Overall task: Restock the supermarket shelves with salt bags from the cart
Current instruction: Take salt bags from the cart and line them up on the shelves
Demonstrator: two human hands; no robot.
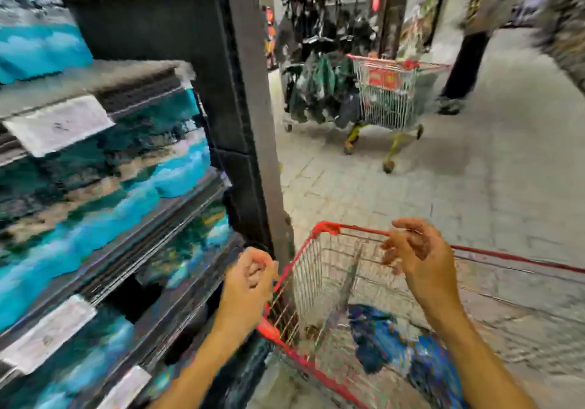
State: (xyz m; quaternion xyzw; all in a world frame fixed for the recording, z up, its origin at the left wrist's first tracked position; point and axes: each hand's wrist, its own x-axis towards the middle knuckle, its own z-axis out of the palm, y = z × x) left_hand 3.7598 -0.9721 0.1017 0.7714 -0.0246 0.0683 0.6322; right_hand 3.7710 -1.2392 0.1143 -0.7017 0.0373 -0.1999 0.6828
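Hovering both hands over the cart (329, 228), empty.
Our left hand (250, 277) curls its fingers tight on nothing beside the shelves (133, 269); our right hand (418, 250) hangs with fingers loosely bent, holding nothing. Blue salt bags (395, 342) lie in the cart, more on the shelves.

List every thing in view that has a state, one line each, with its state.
left hand: fingers curled, holding nothing, by the cart's left rim.
right hand: fingers loosely curled, empty, above the cart.
red cart: nearly emptied, dark blue bags at the bottom.
blue bags: lying flat in the cart.
shelves: stocked with turquoise bags.
far cart: parked, loaded.
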